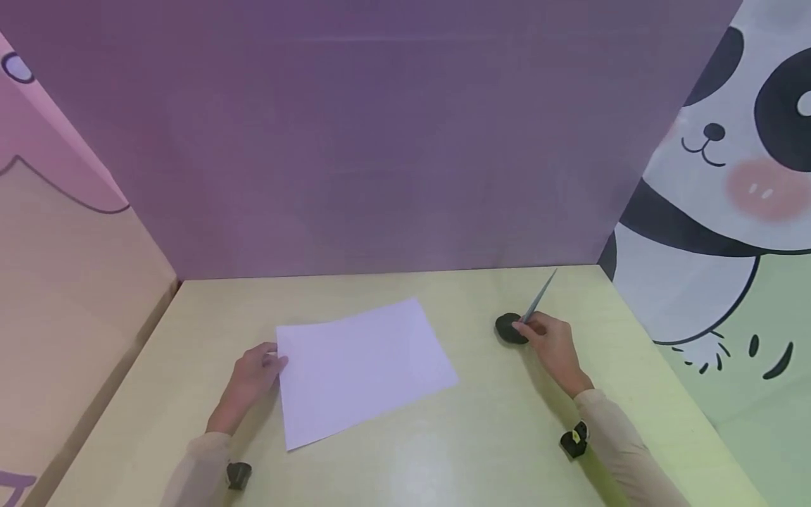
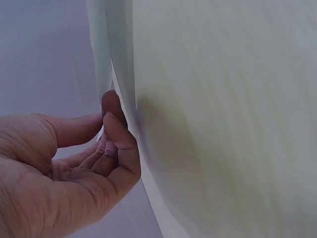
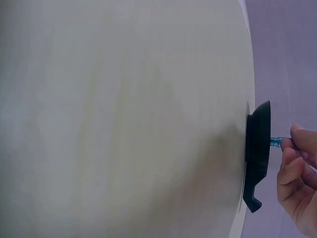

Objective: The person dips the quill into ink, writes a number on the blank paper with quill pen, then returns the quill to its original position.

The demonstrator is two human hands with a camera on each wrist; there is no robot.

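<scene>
Two hands at work over the pale bench, and both have something in their grasp! On the left side, the left hand pinches the left edge of a white sheet, thumb and fingers meeting on the paper. The left wrist view brings us right in: the fingertips close on that edge, though how far it stands off the bench I can't tell. The sheet lies askew just left of the middle, its far right corner near the back of the bench.

Now across to the right, well apart from the paper, where the right hand grips a slim grey-blue pen-like rod between thumb and fingers. It slants up and away to a narrow point! Right beside those fingers sits a round black base on the bench, and the right wrist view shows a teal section of the rod reaching from the fingers to that base. Dark wrist units sit at both pale sleeves. Behind it all, a purple panel rises at the bench's back edge, with a painted panda to the right.
</scene>
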